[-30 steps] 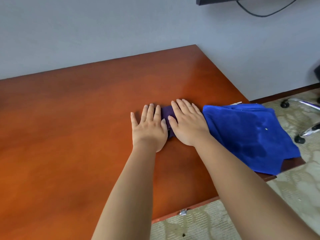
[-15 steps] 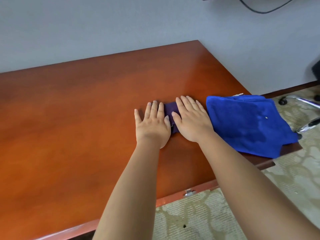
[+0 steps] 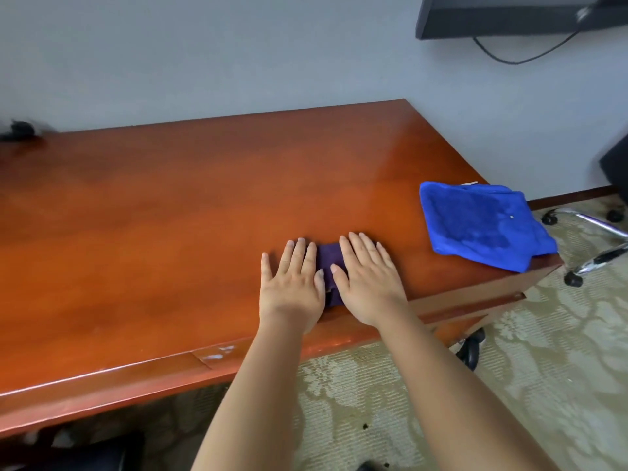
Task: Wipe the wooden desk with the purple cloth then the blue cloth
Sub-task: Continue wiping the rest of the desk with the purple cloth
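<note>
— Near the front edge of the wooden desk (image 3: 204, 205), what are the fingers doing?

— Both sets lie straight and flat, nothing curled. The left hand (image 3: 293, 287) and the right hand (image 3: 368, 283) press side by side on the purple cloth (image 3: 329, 266), palms down, thumbs turned in toward each other.

— How much of that cloth shows?

— Only a dark strip in the gap between the hands, from the fingertips back toward the wrists. What lies under the palms is hidden.

— And the blue cloth (image 3: 482, 226)?

— Well apart from the hands, off to their right, on the desk's right end near the corner. It lies loosely folded, one edge drooping over the side, with darker patches on top.

— Beyond the desk?

— Bare forearms reach in from below. Patterned carpet (image 3: 543, 368) lies underneath, a chrome chair base (image 3: 598, 239) with castors stands to the right, and a dark screen (image 3: 509, 15) with a hanging cable is on the grey wall.
</note>
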### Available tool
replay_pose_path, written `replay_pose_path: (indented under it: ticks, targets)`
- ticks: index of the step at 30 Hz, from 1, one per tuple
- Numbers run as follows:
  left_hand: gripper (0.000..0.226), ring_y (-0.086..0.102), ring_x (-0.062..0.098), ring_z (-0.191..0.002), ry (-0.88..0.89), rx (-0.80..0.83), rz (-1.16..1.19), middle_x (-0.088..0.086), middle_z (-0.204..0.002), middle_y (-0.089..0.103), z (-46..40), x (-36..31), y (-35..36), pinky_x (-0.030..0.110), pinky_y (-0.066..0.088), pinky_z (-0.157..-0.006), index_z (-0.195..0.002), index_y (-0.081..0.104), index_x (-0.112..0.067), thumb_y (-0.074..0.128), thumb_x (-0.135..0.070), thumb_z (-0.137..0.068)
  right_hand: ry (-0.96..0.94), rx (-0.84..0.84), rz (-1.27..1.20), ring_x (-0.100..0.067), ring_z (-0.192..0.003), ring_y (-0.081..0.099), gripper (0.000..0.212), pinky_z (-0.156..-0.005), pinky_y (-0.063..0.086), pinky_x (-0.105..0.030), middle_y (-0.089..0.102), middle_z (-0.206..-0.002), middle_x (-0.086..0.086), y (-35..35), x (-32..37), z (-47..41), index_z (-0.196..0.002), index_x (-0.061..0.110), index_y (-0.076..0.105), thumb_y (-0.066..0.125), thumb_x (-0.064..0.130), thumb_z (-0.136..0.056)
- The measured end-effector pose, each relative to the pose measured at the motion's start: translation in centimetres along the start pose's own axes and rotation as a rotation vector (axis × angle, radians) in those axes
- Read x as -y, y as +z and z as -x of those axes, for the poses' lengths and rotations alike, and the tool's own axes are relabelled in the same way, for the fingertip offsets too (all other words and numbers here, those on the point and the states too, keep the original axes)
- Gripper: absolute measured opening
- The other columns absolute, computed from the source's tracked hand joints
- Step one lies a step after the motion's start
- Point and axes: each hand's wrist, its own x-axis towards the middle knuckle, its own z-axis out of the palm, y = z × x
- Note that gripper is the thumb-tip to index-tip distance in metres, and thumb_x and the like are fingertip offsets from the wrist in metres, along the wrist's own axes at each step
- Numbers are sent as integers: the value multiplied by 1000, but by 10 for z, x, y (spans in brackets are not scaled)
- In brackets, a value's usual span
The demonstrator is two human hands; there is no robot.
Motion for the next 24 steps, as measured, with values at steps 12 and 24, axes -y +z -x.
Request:
replay_pose_path:
  ticks: [12, 24]
  targets:
    - [55, -14, 13, -146, -39, -30, 8, -3, -160, -10, -3, 24, -1, 46, -6, -118, -153, -5, -21, 7, -38, -101, -125, -20, 2, -12, -147, 0, 85, -118, -4, -31, 6, -161, 2, 3, 17, -16, -153, 21, 8, -15, 53, -78]
    - [55, -13, 12, -146, -127, -28, -11, -5, -161, -6, -90, 48, -15, 47, -6, -118, -153, -4, -22, 7, -37, -101, -172, -65, -13, -13, -147, 5, 71, -119, 0, -33, 12, -160, 1, 5, 19, -115, -153, 20, 12, -2, 50, -91]
